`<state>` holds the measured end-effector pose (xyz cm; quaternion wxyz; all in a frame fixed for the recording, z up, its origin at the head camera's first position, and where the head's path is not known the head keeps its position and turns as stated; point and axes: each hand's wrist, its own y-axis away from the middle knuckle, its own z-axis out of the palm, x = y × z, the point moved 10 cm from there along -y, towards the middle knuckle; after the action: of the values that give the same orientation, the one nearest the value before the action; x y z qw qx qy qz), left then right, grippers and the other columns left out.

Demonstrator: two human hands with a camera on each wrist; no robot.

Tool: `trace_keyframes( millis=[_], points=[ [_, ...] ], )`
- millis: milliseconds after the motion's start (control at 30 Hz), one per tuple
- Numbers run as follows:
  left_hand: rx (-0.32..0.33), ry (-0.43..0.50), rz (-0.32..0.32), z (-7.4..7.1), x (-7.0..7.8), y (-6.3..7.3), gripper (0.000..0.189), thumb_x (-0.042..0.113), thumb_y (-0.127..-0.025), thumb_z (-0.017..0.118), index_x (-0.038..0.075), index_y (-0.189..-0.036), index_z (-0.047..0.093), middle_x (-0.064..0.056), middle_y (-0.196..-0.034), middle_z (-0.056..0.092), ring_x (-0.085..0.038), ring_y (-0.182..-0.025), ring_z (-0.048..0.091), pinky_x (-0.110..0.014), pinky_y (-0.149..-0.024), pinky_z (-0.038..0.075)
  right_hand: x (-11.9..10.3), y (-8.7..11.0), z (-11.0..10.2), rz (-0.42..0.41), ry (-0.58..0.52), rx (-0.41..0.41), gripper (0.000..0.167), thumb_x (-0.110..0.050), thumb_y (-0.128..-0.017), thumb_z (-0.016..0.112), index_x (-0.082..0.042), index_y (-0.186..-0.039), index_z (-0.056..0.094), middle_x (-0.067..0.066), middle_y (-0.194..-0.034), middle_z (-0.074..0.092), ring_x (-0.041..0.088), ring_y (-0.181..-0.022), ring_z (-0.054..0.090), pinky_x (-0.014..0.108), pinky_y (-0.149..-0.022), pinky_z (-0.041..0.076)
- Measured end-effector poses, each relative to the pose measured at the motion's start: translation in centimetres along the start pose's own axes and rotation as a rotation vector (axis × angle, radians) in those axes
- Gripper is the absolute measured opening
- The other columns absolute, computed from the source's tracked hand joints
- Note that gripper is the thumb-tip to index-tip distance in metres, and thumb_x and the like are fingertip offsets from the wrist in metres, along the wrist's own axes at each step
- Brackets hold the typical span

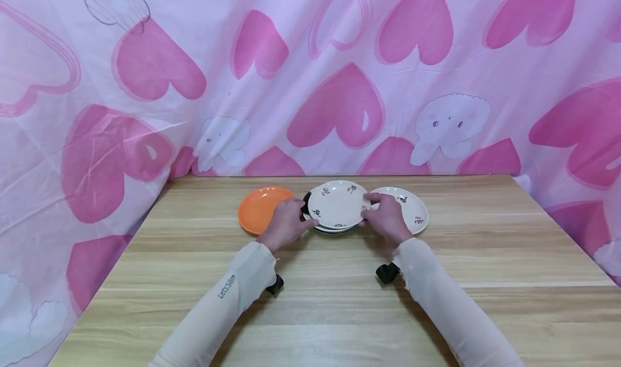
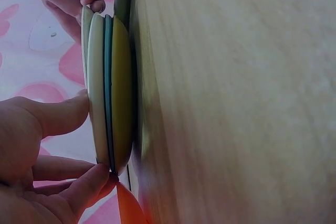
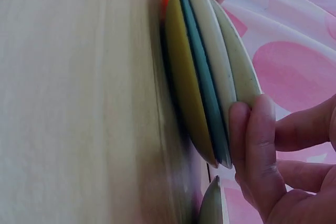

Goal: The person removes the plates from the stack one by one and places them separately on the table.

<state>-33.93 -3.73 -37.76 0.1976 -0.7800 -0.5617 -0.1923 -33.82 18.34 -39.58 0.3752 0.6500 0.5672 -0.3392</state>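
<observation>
A stack of plates stands at the middle of the table's far side. On top is a white plate with small printed pictures [image 1: 337, 205], tilted up from a second white plate [image 3: 212, 40]. Beneath these come a teal plate [image 2: 108, 87] and a mustard-yellow plate [image 2: 122, 87]. My left hand [image 1: 287, 224] grips the stack's left side, thumb on the white rim and fingers curled at the edge by the teal plate. At the right, my right hand [image 1: 386, 216] pinches the top printed plate's rim, its fingertips also right at the second white plate.
An orange plate [image 1: 257, 208] lies left of the stack. Another white printed plate [image 1: 416, 213] lies at its right, partly behind my right hand. The wooden table [image 1: 320, 313] meets a pink heart-patterned cloth [image 1: 335, 108] at the back and sides.
</observation>
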Motion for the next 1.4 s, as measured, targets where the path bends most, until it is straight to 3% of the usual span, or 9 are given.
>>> trace_keyframes(
  millis=[200, 533, 700, 800, 967, 1200, 1400],
  points=[
    [-0.008, -0.008, -0.009, 0.0, -0.1, 0.0, 0.032, 0.03, -0.087, 0.079, 0.001, -0.1, 0.072, -0.013, -0.108, 0.07, -0.025, -0.099, 0.06, -0.038, -0.086, 0.05, 0.3, 0.0, 0.0, 0.039, -0.063, -0.018, 0.059, 0.003, -0.088, 0.057, 0.002, -0.146, 0.048, 0.027, -0.138, 0.052, 0.006, -0.058, 0.069, 0.02, -0.058, 0.054],
    [-0.035, -0.012, -0.05, 0.3, -0.3, -0.1, 0.05, 0.032, -0.087, 0.078, -0.002, -0.122, 0.068, -0.017, -0.126, 0.068, -0.028, -0.113, 0.061, -0.041, -0.097, 0.051, 0.5, 0.2, -0.3, 0.038, -0.12, 0.002, 0.059, 0.006, -0.087, 0.054, 0.002, -0.145, 0.049, 0.025, -0.142, 0.048, 0.002, -0.053, 0.064, 0.023, -0.062, 0.058],
    [-0.024, -0.03, -0.034, 0.3, -0.2, -0.2, 0.042, 0.033, -0.087, 0.079, -0.001, -0.11, 0.07, -0.014, -0.109, 0.07, -0.024, -0.095, 0.057, -0.034, -0.079, 0.049, 0.7, 0.2, -0.6, 0.052, -0.153, 0.004, 0.059, 0.006, -0.087, 0.053, 0.002, -0.146, 0.048, 0.025, -0.145, 0.048, 0.001, -0.054, 0.064, 0.023, -0.063, 0.059],
    [-0.021, -0.031, -0.028, 0.2, -0.2, -0.2, 0.039, 0.032, -0.087, 0.079, 0.0, -0.106, 0.071, -0.013, -0.104, 0.069, -0.022, -0.091, 0.055, -0.031, -0.075, 0.046, 0.8, 0.2, -0.7, 0.056, -0.163, 0.003, 0.059, 0.007, -0.087, 0.053, 0.001, -0.146, 0.048, 0.024, -0.146, 0.047, 0.001, -0.054, 0.063, 0.022, -0.061, 0.058],
    [-0.021, -0.004, -0.038, 0.1, -0.3, -0.1, 0.042, 0.032, -0.087, 0.078, -0.001, -0.113, 0.07, -0.014, -0.112, 0.07, -0.022, -0.095, 0.057, -0.034, -0.08, 0.049, 0.5, 0.2, -0.9, 0.037, -0.182, -0.008, 0.06, 0.008, -0.087, 0.053, 0.002, -0.147, 0.047, 0.024, -0.147, 0.045, 0.002, -0.053, 0.062, 0.018, -0.058, 0.055],
    [-0.005, 0.002, -0.018, -0.1, -0.1, 0.0, 0.04, 0.031, -0.086, 0.079, -0.001, -0.11, 0.071, -0.015, -0.115, 0.071, -0.026, -0.106, 0.062, -0.04, -0.094, 0.053, 0.4, 0.5, -1.5, 0.026, -0.186, -0.018, 0.057, 0.008, -0.09, 0.054, 0.003, -0.147, 0.046, 0.024, -0.144, 0.043, 0.003, -0.055, 0.061, 0.016, -0.059, 0.054],
    [-0.012, 0.002, -0.028, 0.1, -0.2, 0.0, 0.039, 0.03, -0.086, 0.079, -0.001, -0.109, 0.071, -0.016, -0.115, 0.07, -0.027, -0.105, 0.062, -0.04, -0.093, 0.053, 0.4, 0.9, -1.8, -0.005, -0.19, -0.04, 0.056, 0.009, -0.09, 0.054, 0.005, -0.146, 0.047, 0.026, -0.142, 0.042, 0.005, -0.057, 0.062, 0.018, -0.061, 0.056]
  ],
)
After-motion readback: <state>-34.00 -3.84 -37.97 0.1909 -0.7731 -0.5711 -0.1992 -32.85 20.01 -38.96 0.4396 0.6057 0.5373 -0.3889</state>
